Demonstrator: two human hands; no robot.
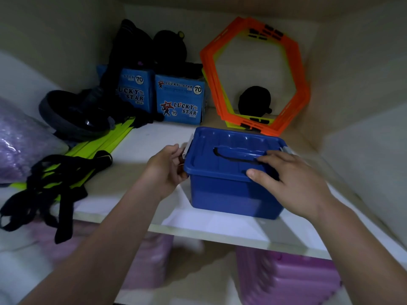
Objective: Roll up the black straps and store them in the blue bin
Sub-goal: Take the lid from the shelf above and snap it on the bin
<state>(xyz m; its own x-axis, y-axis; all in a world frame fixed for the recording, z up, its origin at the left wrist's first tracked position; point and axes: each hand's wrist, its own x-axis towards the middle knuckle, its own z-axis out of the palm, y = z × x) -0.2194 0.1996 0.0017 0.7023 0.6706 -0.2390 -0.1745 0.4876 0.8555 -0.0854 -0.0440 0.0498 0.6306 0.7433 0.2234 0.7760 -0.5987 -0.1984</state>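
Observation:
The blue bin (229, 194) stands on the white shelf (220, 230) near its front edge, its blue lid on. My left hand (165, 170) grips the bin's left side at the grey clasp (187, 147). My right hand (293, 181) lies on the lid's front right, fingers across the handle recess. The black straps (50, 188) lie tangled and unrolled at the shelf's left front, partly hanging over the edge, on top of yellow-green slats (103, 142).
Two blue Lucky Star boxes (179, 100) stand at the back with black bags on top. Orange hexagon rings (259, 75) lean at the back right, around a black ball. A black wheel (72, 113) and a purple bag (19, 137) sit left. Purple bins (286, 280) stand below.

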